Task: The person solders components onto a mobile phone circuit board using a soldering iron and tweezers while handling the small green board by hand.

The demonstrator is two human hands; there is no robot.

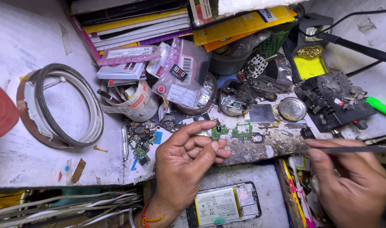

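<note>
Bench: my white worktop (28, 139), scuffed, crowded with parts and tape rolls (60, 105) | opened phone (222, 207) lies back-up below the edge | left hand (186, 162) pinches a small green circuit board (218, 132) between thumb and forefinger, above the bench edge | right hand (353, 183) is closed round tweezers (349, 149), tips toward the board | judged step: inspecting the board; next calls for a steady tweezer approach.

Your bench (24, 46) was white, scuffed and stained. On it lay a coil of flat strip (68, 105), a tipped paper cup (136, 103), stacked booklets (134, 25), small green circuit boards (242, 131), a round metal tin (292, 109) and a black holder plate (332, 101).
</note>
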